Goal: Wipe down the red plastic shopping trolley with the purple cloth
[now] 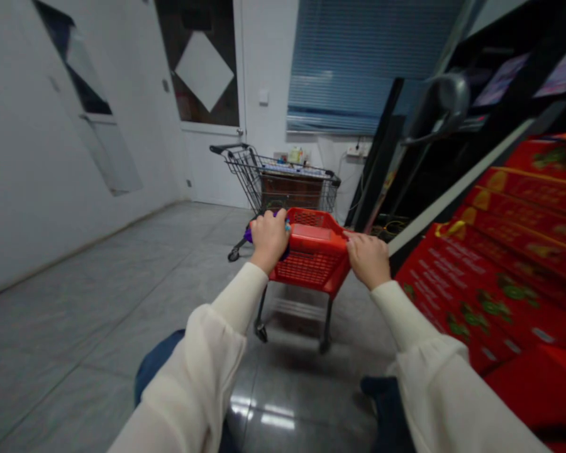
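A small red plastic shopping trolley [311, 264] stands on the tiled floor right in front of me. My left hand [268, 239] is closed round the left end of its handle, and a purple-and-blue object shows under those fingers. My right hand [368, 259] is closed on the right end of the handle. Both arms are stretched forward in cream sleeves. The basket looks red inside and I cannot make out any goods in it.
A larger grey wire trolley [283, 179] holding a brown box stands just beyond the red one, near the white door. Stacked red cartons [500, 264] line the right side. A dark shelf unit rises behind them. Grey tiled floor [99, 296] stretches to the left.
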The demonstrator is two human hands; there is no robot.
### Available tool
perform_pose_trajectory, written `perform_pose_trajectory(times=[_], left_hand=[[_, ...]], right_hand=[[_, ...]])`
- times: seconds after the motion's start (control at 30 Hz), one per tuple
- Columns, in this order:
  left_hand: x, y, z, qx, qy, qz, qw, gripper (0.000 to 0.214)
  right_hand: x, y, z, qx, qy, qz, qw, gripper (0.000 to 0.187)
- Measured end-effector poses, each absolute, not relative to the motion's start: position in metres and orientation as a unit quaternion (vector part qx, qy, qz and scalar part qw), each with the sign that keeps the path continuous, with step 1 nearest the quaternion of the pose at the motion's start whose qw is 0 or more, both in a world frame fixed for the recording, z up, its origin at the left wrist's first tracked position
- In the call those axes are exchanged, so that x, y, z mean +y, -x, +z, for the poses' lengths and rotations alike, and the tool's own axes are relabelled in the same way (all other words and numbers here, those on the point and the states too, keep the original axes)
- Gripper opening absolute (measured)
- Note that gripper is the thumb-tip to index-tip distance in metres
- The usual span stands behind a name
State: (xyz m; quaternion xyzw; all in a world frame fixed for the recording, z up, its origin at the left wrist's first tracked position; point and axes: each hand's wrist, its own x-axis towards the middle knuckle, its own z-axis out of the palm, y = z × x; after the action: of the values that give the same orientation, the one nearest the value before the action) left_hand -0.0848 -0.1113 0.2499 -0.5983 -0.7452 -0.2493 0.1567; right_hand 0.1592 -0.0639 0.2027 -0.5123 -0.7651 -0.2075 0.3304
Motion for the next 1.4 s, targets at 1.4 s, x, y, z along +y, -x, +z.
perform_pose_trajectory(times=[1.4], left_hand=[[-0.104,0.042,0.249,-0.662,0.682,-0.246,0.19,0.029]], right_hand=[[-0.08,-0.093,0.195,-0.743,0.511,-0.196,0.386,0.032]])
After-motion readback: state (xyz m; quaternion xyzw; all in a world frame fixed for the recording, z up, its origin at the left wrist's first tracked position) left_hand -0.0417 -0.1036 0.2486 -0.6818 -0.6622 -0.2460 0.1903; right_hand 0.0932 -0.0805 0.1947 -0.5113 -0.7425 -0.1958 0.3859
